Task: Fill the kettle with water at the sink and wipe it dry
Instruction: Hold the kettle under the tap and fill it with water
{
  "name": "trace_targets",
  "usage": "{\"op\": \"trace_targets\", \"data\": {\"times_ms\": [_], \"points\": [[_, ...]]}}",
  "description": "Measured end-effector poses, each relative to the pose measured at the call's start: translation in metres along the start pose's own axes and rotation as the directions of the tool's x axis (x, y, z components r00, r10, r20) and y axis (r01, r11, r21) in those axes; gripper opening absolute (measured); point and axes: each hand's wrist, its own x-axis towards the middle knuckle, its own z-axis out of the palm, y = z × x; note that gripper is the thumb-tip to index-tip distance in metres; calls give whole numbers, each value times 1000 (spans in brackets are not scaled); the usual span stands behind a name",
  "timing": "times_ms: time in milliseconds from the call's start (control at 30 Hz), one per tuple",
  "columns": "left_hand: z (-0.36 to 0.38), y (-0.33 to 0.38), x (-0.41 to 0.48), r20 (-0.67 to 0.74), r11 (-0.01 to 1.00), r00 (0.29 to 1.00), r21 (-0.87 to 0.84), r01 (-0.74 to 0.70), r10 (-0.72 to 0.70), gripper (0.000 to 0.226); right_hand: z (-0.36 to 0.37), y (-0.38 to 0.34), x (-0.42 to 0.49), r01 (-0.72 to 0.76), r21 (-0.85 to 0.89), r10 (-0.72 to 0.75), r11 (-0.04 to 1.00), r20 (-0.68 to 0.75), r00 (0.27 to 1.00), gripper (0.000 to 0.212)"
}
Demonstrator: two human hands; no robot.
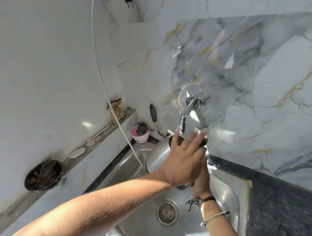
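Observation:
A steel kettle (158,155) is held tilted over the steel sink (227,191), its open top right under the chrome tap (185,117). My left hand (182,158) reaches across from the left and lies over the kettle's top, fingers spread on the dark lid (204,141). My right hand (200,185), with bangles and a thread band at the wrist, grips the kettle's handle from below and is partly hidden by the left hand. Whether water is running from the tap is too blurred to tell.
A white cord (115,119) hangs from above into the sink's left side. A pink cup with a scrubber (140,134) stands in the back corner. A dark bowl (43,175) sits on the left ledge. Dark granite counter (283,207) lies to the right, the drain (166,212) below.

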Motion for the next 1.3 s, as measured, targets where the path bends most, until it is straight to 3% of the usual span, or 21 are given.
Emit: {"op": "trace_targets", "data": {"times_ms": [33,67,133,200,267,400,600,700,767,800,867,933,1000,1067,1100,1133,1200,1300], "points": [[-1,-4,4,-52,979,983,-115,170,-177,25,-9,4,5,33,-54,-34,998,-7,999,63],[-3,-10,10,-83,913,919,-184,365,-385,26,-14,4,6,27,-46,-25,999,41,999,78],[-6,-33,24,-21,695,707,-210,688,-707,25,-21,4,11,15,-77,-6,997,114,993,92],[3,-61,38,109,538,546,-96,838,-831,32,-28,10,21,-16,-91,27,996,115,993,93],[16,-80,46,237,530,506,47,847,-829,43,-33,15,30,13,-113,0,994,110,994,93],[42,-75,54,327,626,585,26,779,-742,66,-35,16,45,-29,-66,36,997,111,993,92],[67,-66,64,268,567,589,-160,808,-763,37,-32,18,60,1,-40,7,999,187,982,87],[64,-91,65,485,503,524,-187,844,-700,26,-34,17,64,33,-33,-26,999,211,977,83],[54,-120,68,727,402,474,-292,868,-496,10,-37,18,68,63,-17,-58,998,214,975,78],[49,-132,70,794,404,475,-319,857,-379,6,-37,17,71,78,-9,-75,997,217,973,77],[44,-143,68,844,450,446,-288,845,-299,27,-35,13,72,86,0,-83,996,231,969,82],[41,-145,64,841,476,414,-221,851,-350,66,-33,9,71,86,-31,-77,996,227,971,90],[37,-148,58,771,600,493,-185,778,-403,94,-33,7,68,91,-32,-82,995,214,973,91],[25,-158,52,506,858,737,12,514,-449,85,-35,7,66,88,-45,-77,995,210,975,87],[18,-163,51,315,932,877,145,333,-363,77,-36,7,66,79,-47,-68,996,198,978,85],[10,-167,51,160,949,962,261,174,-221,72,-36,8,66,72,-47,-63,996,181,982,85],[-2,-171,57,-1,914,1000,405,-8,10,71,-35,5,64,72,-55,-62,996,166,984,80],[-5,-178,63,-45,896,999,443,-2,25,85,-34,-2,59,81,-80,-68,994,151,986,62]]}}
